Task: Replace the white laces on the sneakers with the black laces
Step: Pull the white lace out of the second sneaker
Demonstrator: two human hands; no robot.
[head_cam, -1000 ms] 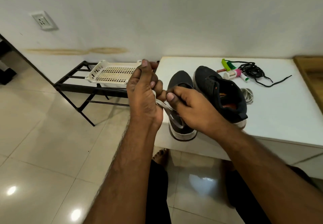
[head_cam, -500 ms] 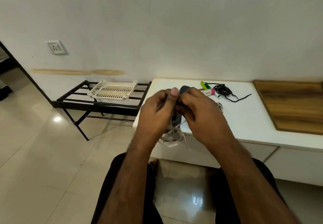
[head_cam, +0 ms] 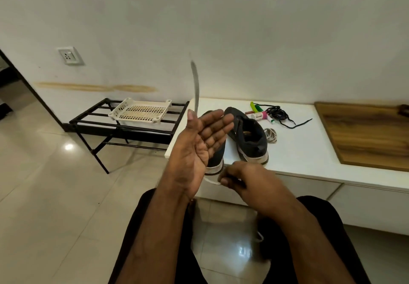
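Observation:
Two dark sneakers stand on the white table (head_cam: 298,151). The left sneaker (head_cam: 215,158) is mostly hidden behind my left hand (head_cam: 199,142); the right sneaker (head_cam: 252,137) shows no lace. My left hand is raised palm up with relaxed fingers. A white lace (head_cam: 195,84) whips upward, blurred, from behind its thumb and runs below the wrist to my right hand (head_cam: 243,180), which pinches it near the table's front edge. A bundle of black laces (head_cam: 278,115) lies at the back of the table. A coiled white lace (head_cam: 271,135) sits beside the right sneaker.
Small coloured tubes and markers (head_cam: 259,112) lie by the black laces. A wooden board (head_cam: 365,133) covers the table's right end. A black metal rack (head_cam: 106,126) with a white plastic basket (head_cam: 141,113) stands to the left. My knees are below, over a tiled floor.
My hands have come apart from the left sneaker. The left hand has opened and lifted, the right hand has dropped to the table edge, and the white lace now swings free in the air.

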